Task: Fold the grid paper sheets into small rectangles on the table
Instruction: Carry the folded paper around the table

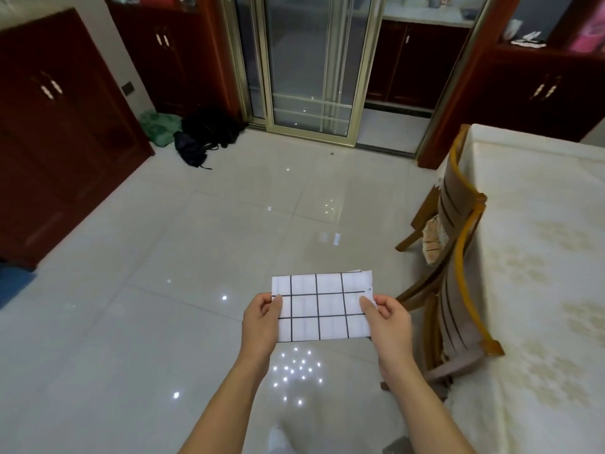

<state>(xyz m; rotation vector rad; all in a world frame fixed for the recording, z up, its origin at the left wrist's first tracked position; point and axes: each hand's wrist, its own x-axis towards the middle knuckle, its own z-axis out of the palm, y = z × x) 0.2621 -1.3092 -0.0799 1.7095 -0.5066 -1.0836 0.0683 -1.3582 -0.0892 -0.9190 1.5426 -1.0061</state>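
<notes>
Left hand (260, 317) and right hand (389, 317) pinch the grid paper (322, 306), seemingly already folded, by its short ends; desk (530, 257) lies rightward.

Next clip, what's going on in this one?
A person stands over a glossy tiled floor, holding a white paper sheet with a black hand-drawn grid in the air with both hands. The left hand pinches its left edge and the right hand its right edge, thumbs on top. A second layer peeks out along the top edge. The cloth-covered table and wooden chairs stand to the right.
</notes>
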